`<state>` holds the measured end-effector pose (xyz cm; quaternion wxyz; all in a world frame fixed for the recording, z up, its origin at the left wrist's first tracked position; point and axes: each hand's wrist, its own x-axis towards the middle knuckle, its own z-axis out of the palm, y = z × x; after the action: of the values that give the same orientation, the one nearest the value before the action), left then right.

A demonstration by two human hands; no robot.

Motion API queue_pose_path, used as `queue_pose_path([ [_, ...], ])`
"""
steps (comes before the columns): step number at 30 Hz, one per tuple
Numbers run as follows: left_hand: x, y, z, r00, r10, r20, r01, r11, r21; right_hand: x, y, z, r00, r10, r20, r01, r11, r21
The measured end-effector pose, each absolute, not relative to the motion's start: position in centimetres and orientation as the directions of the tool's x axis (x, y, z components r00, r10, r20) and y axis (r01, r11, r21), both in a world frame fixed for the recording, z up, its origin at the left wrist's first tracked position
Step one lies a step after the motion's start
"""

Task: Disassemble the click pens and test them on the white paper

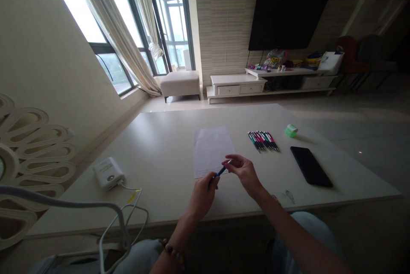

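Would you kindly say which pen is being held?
The partly blue pen, in the left hand; the other pens lie side by side on the table.

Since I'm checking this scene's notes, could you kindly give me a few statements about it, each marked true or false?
1. The left hand holds a pen. True.
2. The right hand rests on the phone. False: the right hand is at the pen's end, and the phone lies apart from it.
3. A row of pens lies right of the paper. True.
4. The white box has nothing plugged in. False: a cable runs from it.
5. The TV screen is dark. True.
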<state>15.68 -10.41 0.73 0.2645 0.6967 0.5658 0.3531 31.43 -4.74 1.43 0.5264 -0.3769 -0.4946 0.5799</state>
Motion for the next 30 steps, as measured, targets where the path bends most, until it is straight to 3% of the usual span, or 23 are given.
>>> queue_pose_path([
  [3, 16.6, -10.2, 0.3, 0.087, 0.982, 0.169, 0.52, -0.19, 0.833, 31.5, -4.8, 1.5, -0.156, 0.984, 0.09, -0.281, 0.043, -0.959],
  [8, 17.4, -9.6, -0.8, 0.025, 0.989, 0.146, 0.602, -0.132, 0.787, 31.2, -4.5, 0.6, -0.149, 0.985, 0.085, -0.322, 0.033, -0.946],
  [12, 17.7, -8.6, -1.6, 0.02, 0.985, 0.174, 0.618, -0.149, 0.772, 31.0, -3.8, -0.4, -0.124, 0.992, -0.005, -0.356, -0.049, -0.933],
  [17, 17.9, -6.9, -2.2, 0.015, 0.985, 0.172, 0.599, -0.146, 0.787, 31.1, -2.9, -1.3, -0.059, 0.989, -0.135, -0.239, -0.146, -0.96],
  [25, 18.4, -7.5, -0.5, -0.025, 0.977, 0.213, 0.498, -0.172, 0.85, 31.2, -2.8, 0.5, -0.144, 0.978, 0.151, -0.266, 0.108, -0.958],
  [30, 18.2, -8.4, -0.2, -0.042, 0.985, 0.165, 0.497, -0.123, 0.859, 30.6, -3.2, 0.5, -0.176, 0.968, 0.181, -0.234, 0.137, -0.962],
])
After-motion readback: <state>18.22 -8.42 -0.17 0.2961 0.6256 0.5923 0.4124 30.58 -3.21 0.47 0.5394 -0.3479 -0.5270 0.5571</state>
